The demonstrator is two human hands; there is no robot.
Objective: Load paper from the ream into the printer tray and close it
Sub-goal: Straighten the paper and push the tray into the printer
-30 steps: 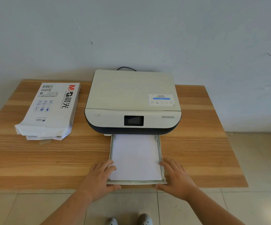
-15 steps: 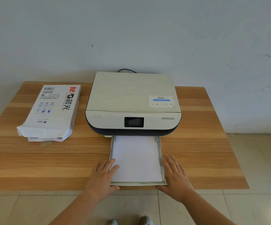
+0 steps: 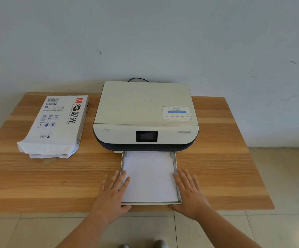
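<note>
A cream and dark printer stands at the back middle of the wooden table. Its paper tray is pulled out toward me, with a stack of white paper lying flat in it. My left hand lies flat at the tray's front left corner, fingers spread, the thumb side over the paper's edge. My right hand lies flat against the tray's front right corner, fingers spread. The opened paper ream in its white wrapper lies left of the printer.
A black cable runs out behind the printer along the pale wall. The table's front edge is just under the tray's front lip. Tiled floor shows to the right and below, with my shoe tips at the bottom.
Both hands and the tray front have shifted slightly toward the printer, so a little less of the tray sticks out. The ream and printer have not moved.
</note>
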